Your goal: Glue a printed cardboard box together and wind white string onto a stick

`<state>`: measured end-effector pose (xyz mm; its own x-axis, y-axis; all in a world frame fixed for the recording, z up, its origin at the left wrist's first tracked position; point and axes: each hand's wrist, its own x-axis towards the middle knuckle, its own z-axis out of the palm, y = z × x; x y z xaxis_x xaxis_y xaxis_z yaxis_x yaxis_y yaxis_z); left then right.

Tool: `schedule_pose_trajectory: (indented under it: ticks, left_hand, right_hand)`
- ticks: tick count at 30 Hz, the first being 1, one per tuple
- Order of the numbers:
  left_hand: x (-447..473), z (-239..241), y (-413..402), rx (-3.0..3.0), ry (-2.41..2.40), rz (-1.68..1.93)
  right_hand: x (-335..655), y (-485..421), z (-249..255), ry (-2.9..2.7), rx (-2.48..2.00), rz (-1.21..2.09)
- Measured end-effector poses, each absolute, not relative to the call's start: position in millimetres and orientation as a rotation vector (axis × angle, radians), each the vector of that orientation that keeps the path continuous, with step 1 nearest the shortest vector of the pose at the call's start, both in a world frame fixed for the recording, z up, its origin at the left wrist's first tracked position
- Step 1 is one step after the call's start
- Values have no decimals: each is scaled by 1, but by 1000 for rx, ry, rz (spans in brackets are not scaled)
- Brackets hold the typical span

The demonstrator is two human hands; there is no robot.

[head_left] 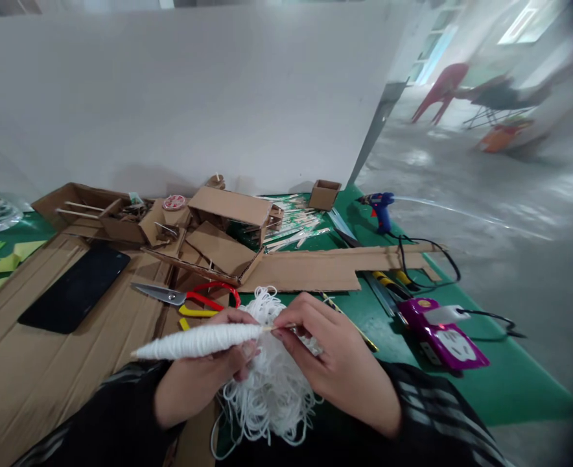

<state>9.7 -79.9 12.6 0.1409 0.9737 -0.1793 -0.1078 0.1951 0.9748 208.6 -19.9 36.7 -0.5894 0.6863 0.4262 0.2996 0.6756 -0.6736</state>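
Note:
A spindle of white string (199, 342), wound thickly round a thin wooden stick, lies across my left hand (209, 370). The fingers of that hand are wrapped about its right half, and its tapered end points left. My right hand (332, 360) pinches the bare stick end (270, 329) between thumb and forefinger. Under and between both hands sits a loose heap of white string (271, 402). Scissors (189, 297) with red and yellow handles rest open just beyond my left hand.
Cardboard boxes (228, 206) and a cardboard strip (310, 271) lie behind the hands, near thin sticks (296, 224). A black tablet (75, 288) is at left. On the right are a blue glue gun (381, 211), its cord, and a purple power strip (442, 334).

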Motion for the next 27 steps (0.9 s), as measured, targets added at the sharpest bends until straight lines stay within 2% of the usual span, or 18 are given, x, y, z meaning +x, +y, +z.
schedule_pose_trajectory:
  ticks: [11, 27]
  left_hand:
    - [10, 11, -76, 974, 1095, 1033]
    - [15, 16, -76, 1024, 1250, 1083]
  right_hand:
    - [196, -18, 21, -2087, -732, 549]
    - [196, -16, 18, -2159, -671, 591]
